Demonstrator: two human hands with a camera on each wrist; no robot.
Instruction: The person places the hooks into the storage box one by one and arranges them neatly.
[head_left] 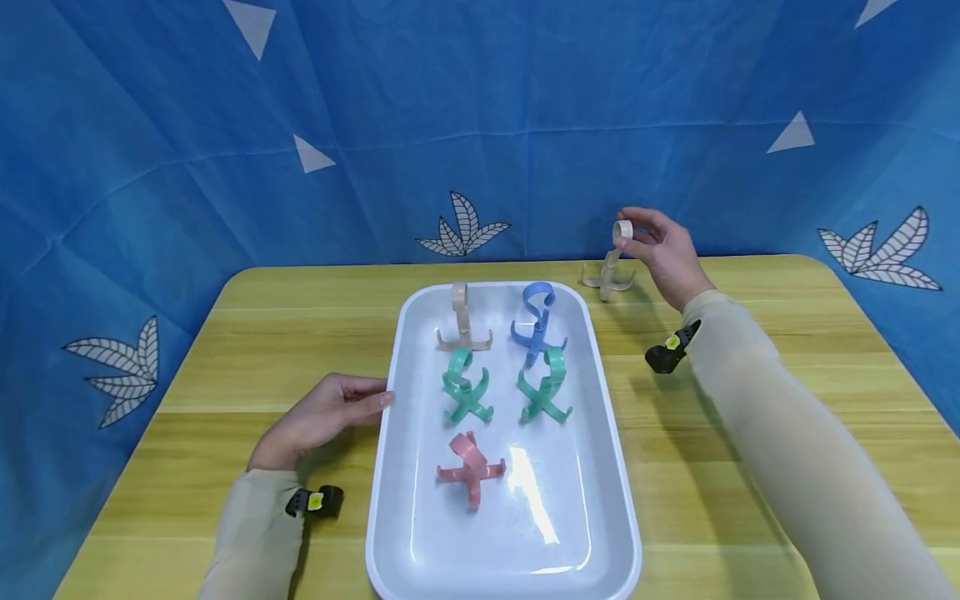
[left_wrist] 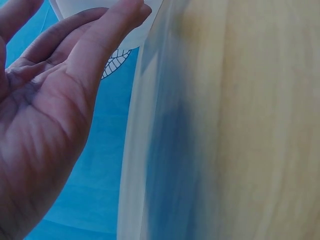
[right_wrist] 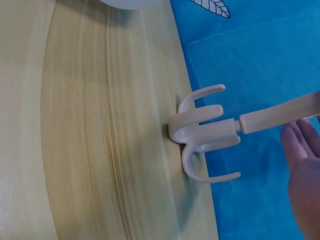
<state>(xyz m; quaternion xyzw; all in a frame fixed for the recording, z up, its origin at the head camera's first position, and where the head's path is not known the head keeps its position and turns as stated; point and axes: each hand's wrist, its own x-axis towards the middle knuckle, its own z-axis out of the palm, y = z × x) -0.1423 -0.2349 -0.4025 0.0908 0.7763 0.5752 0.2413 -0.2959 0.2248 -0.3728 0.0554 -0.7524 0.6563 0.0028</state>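
At the table's back right, my right hand pinches the curled top of a beige four-pronged hook. In the right wrist view the hook has its curved prongs at the tabletop, and part of the hand shows beside its stem. My left hand grips the left rim of a white tray, thumb over the edge. The tray bears another beige hook, a blue hook, two green hooks, left and right, and a pink hook.
The tray stands on a wooden table with rounded back corners. A blue cloth with white triangles and leaf prints hangs behind it.
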